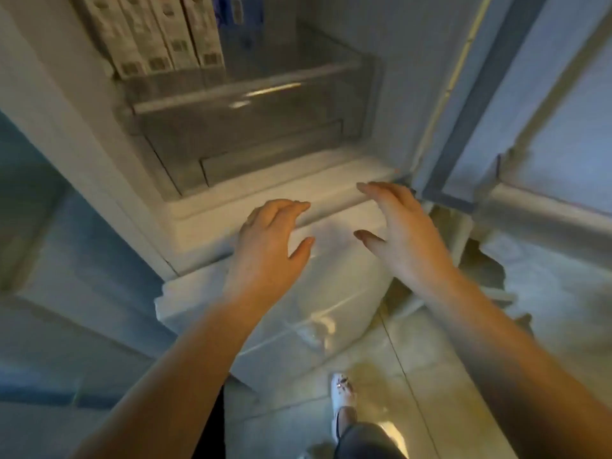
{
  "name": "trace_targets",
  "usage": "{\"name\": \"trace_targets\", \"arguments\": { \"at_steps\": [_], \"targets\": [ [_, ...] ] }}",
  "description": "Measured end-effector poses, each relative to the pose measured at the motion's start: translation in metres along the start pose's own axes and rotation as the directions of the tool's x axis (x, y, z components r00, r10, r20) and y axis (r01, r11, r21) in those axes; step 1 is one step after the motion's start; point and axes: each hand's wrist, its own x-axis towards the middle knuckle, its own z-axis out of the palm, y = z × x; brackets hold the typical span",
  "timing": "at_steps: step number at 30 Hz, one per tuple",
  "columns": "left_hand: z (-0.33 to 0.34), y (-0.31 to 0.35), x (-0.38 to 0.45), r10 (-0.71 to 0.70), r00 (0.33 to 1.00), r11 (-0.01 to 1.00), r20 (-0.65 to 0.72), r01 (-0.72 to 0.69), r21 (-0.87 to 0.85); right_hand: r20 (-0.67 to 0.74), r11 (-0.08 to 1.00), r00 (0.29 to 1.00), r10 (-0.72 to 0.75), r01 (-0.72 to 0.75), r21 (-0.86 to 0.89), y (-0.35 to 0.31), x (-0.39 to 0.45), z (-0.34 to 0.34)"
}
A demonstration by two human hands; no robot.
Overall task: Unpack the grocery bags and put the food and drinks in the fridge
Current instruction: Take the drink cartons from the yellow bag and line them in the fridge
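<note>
Cabinet side [49, 226]: blue-grey panel at far left, beside the fridge; blurred, no detail legible.
Fridge [82, 134]: door open, white cabinet wall running down the left of the compartment.
Cartons [155, 31]: four tall pale boxes, upright and side by side, at the upper left of the fridge, behind and above the drawer's back left corner. Print too blurred to read.
Drawer [245, 127]: clear plastic crisper low in the fridge, below and in front of the cartons; contents cannot be told through the smoky plastic.
Lower ledge [265, 190]: white sill at the base of the compartment, just under the drawer.
My left hand [268, 240]: held in front of the ledge, my fingers [291, 207] loosely spread and slightly bent — holding nothing. Whether the tips touch the ledge, I cannot tell.
White bag [331, 293]: pale, glossy shape on the floor below both hands, between my forearms; what is inside is not visible.
My right hand [404, 233]: level with the left and apart from it, palm turned inward, fingers extended and relaxed — empty.
Shoe [342, 392]: white, on the tiled floor [430, 359] near the bottom edge.
Fridge door [546, 127]: swung open at right, grey seal along its edge, a shelf rail across its lower part.
</note>
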Motion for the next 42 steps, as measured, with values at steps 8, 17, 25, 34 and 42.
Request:
{"name": "trace_targets", "arguments": {
  "at_steps": [8,17,25,34,42],
  "targets": [
    [0.088,0.055,-0.062,0.225,0.923,0.974,0.312,-0.22,-0.054,0.003,0.933,0.944,0.33,-0.326,-0.151,0.072,-0.166,-0.019],
    [0.184,0.165,-0.105,0.415,0.708,0.905,0.571,-0.383,-0.183,-0.053,0.747,0.759,0.649,-0.649,-0.145,0.15,-0.314,-0.062],
    [0.305,0.339,-0.146,0.513,0.506,0.841,0.694,-0.458,-0.289,-0.089,0.564,0.573,0.815,-0.819,-0.108,0.265,-0.446,-0.149],
    [0.396,0.505,-0.14,0.559,0.494,0.816,0.666,-0.471,-0.336,-0.13,0.481,0.487,0.864,-0.873,-0.077,0.392,-0.524,-0.256],
    [0.499,0.602,-0.071,0.551,0.527,0.83,0.647,-0.424,-0.361,-0.165,0.498,0.5,0.85,-0.865,-0.053,0.525,-0.495,-0.32]
  ]
}}
